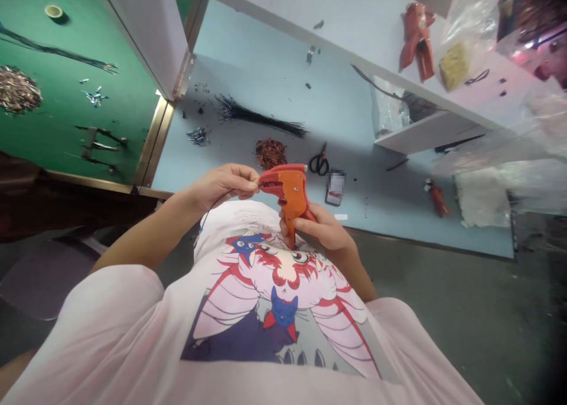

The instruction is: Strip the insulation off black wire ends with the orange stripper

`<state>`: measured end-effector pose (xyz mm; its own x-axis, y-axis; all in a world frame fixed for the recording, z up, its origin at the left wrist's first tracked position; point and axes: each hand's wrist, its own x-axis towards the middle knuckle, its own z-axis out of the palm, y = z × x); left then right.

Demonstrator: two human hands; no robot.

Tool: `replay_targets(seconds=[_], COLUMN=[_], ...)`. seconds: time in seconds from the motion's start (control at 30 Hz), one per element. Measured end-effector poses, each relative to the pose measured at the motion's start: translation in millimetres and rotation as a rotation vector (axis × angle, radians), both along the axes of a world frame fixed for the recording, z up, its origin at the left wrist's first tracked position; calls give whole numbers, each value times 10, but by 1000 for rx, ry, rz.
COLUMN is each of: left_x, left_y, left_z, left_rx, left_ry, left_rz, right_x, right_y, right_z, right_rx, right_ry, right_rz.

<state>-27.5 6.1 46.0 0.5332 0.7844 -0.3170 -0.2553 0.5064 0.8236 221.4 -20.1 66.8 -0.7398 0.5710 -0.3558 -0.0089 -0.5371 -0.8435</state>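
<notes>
My right hand (325, 225) is wrapped round the handles of a red and orange wire stripper (292, 189), held up in front of my shirt with its jaws to the left. At those jaws, my left hand (230, 183) pinches a thin dark wire (218, 201). The wire's length trails down below the left hand. Its tip is hidden between fingers and jaws, so I cannot tell how far it sits inside. Behind the tool on the blue table (266, 45) lie a pile of coppery scraps (270, 153) and a bundle of black wires (261, 118).
Black-handled scissors (319, 162) and a phone (335, 186) lie right of the stripper. Small blue-and-silver terminals (199, 136) lie to the left. Another red tool (417, 42) rests on the white shelf (354, 15). A green table (48, 139) adjoins at left.
</notes>
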Motion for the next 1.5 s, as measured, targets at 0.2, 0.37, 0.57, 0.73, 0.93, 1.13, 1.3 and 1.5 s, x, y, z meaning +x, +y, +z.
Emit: replay_targets(seconds=[0.2,0.37,0.57,0.73,0.93,1.13,1.3,1.5], left_x=[3,4,-18,-21,-8,-71,-35,66], left_y=[17,42,70,84,124,93,-99,-193], left_z=[5,-24,-69,-57,-70,-53,-38,-82], left_rx=[79,64,39,-62,-88,202,864,1171], left_ry=[90,71,55,34,10,222,785,1089], left_rz=[-44,-46,-70,-77,-70,-21,271,439], right_x=[-1,-11,-20,-31,-71,-76,-77,-89], right_y=[-2,20,35,37,26,-11,-13,3], right_z=[-11,14,-8,-39,-91,-179,-190,-183], right_rx=[-25,-6,-6,1,-10,-20,-46,-73], right_ry=[-10,-6,-10,-11,11,-23,-5,52], right_rz=[-6,34,48,49,29,11,-24,-39])
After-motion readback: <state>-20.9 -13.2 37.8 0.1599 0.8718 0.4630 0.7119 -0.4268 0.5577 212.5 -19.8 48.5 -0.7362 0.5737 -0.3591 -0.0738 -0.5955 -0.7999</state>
